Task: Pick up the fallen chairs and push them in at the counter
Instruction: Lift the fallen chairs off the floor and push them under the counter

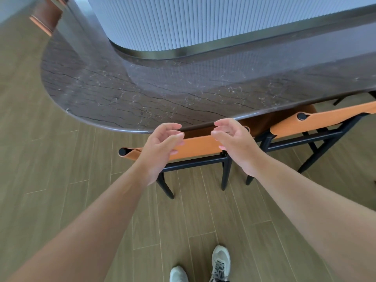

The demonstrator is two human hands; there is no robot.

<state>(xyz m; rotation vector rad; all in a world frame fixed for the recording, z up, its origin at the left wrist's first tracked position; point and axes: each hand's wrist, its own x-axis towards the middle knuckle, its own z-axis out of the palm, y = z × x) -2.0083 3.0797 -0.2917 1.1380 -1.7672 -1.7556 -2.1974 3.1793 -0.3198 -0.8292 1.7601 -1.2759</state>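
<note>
Hovering above the near chair [195,143], the left hand [160,146] and right hand [236,143] were loosely curled, holding nothing. Both chairs stood upright at the counter [142,94].

I see two orange-backed chairs upright, tucked under the dark marble desk [114,94]. Near chair [200,144] sits right in front of me, its backrest just below the desk edge; second chair [325,119] is beside it to the right. Left hand [160,147] and right hand [234,139] both hover over the near chair's backrest, fingers [175,126] loosely curled, holding nothing; can't tell if either touches the leather. Black metal legs stand on the wood-plank floor [61,180]. Grey sneakers [220,261] at bottom of view. Ribbed grey counter wall [183,23] rises behind the desk.
</note>
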